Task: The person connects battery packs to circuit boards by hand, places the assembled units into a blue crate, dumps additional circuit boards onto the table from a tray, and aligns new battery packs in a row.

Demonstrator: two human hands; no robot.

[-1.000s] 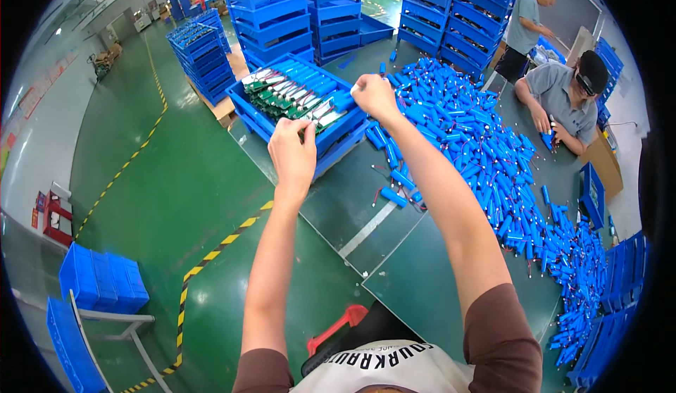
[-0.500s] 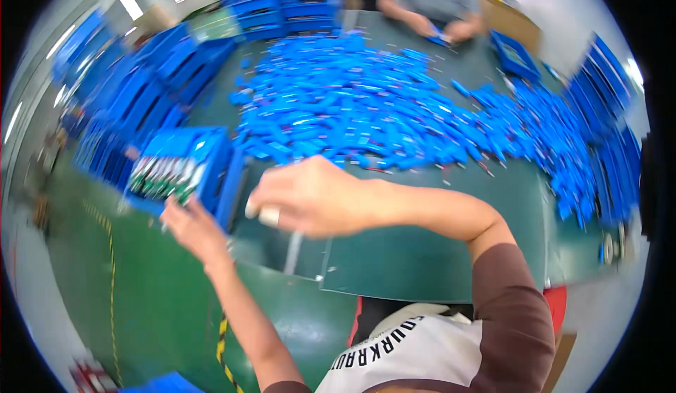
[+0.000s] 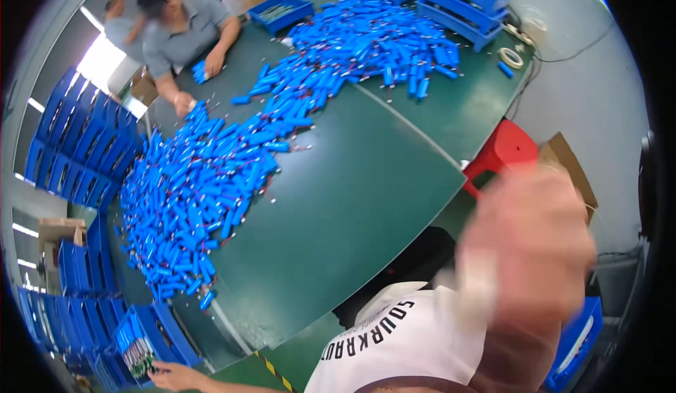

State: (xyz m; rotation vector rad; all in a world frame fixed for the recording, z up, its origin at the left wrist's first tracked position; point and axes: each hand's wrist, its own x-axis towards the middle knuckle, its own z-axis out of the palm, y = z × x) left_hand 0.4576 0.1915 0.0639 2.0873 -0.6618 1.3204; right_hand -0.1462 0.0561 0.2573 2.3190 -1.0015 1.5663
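At the lower left my left hand (image 3: pixel 172 377) reaches to a blue tray (image 3: pixel 163 326), its fingers stretched out at the green ends of a row of blue and silver battery packs (image 3: pixel 134 347). Whether the fingertips touch them is too small to tell. My right hand (image 3: pixel 528 245) is raised close to the camera at the right, bent at the wrist and smeared by motion. White covers (image 3: pixel 477 287) show on its fingers; nothing can be made out in it. A large heap of blue battery packs (image 3: pixel 201 189) with short red and dark wires spreads over the green table (image 3: pixel 331 203).
Across the table a person (image 3: pixel 190 30) handles blue packs. Blue crates (image 3: pixel 81 139) stand stacked at the left, and more crates (image 3: pixel 461 5) at the back right. A red stool (image 3: pixel 503 150), a cardboard box (image 3: pixel 567 167) and a tape roll (image 3: pixel 510 58) are at the right.
The view has swung to the right, so the heap and the tray sit farther left. My right hand has moved from over the table's left part to the right, up close.
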